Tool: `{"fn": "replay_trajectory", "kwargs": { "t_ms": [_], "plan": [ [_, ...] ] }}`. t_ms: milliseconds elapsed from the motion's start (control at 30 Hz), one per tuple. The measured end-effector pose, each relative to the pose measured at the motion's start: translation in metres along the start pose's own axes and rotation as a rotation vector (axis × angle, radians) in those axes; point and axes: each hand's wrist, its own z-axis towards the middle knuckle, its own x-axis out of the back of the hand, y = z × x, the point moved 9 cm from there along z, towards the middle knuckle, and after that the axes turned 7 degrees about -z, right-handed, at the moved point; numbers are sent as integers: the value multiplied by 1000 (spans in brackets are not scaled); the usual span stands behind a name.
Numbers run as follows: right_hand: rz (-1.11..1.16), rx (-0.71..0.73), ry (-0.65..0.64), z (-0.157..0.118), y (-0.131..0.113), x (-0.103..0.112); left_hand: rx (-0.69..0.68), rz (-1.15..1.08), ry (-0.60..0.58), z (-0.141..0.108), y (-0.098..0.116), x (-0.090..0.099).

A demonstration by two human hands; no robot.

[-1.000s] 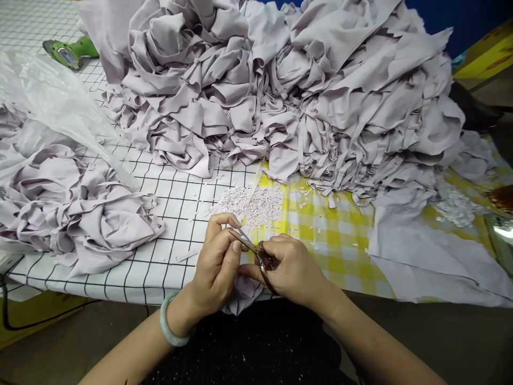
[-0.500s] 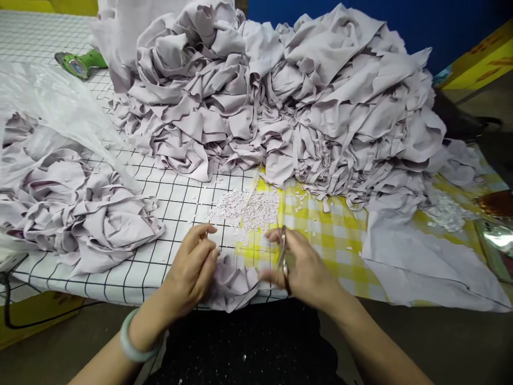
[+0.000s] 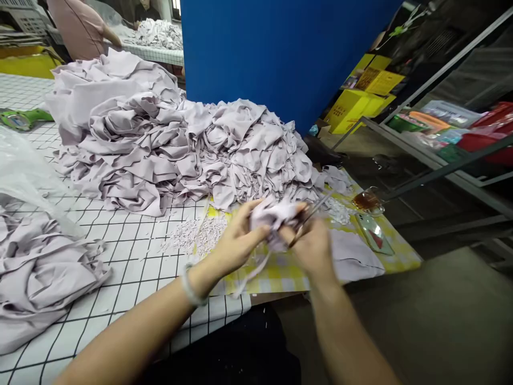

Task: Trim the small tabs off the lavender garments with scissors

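Observation:
Bunched up between my two hands is a pale lilac fabric piece (image 3: 274, 216), with a narrow strip hanging below it. My left hand (image 3: 240, 235) grips its left side, thumb across the front. On the other side, my right hand (image 3: 310, 240) is closed on the scissors (image 3: 302, 227) and also touches the cloth; motion blurs its fingers. The scissors point up and to the right. Small cut scraps (image 3: 200, 232) lie on the table left of my hands. A large heap of the same fabric (image 3: 160, 144) rises behind them.
More fabric (image 3: 44, 267) and clear plastic (image 3: 28, 166) lie at the left, near a green tool (image 3: 26, 118). At the right are a phone (image 3: 374, 233), a glass of brown liquid (image 3: 366, 202) and a metal rack (image 3: 441, 171). A person in pink (image 3: 78, 27) is at the back left.
The view has swung right and up. My hands have lifted and come together at the right. The small fabric piece from the table edge appears now raised between them.

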Motion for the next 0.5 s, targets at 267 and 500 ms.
{"fn": "replay_trajectory", "kwargs": {
  "t_ms": [267, 500],
  "plan": [
    [-901, -41, 312, 66, 68, 132, 90, 401, -214, -52, -62, -39],
    [-569, 37, 121, 38, 72, 27, -22, 738, -117, -75, -45, 15]
  ]
}}
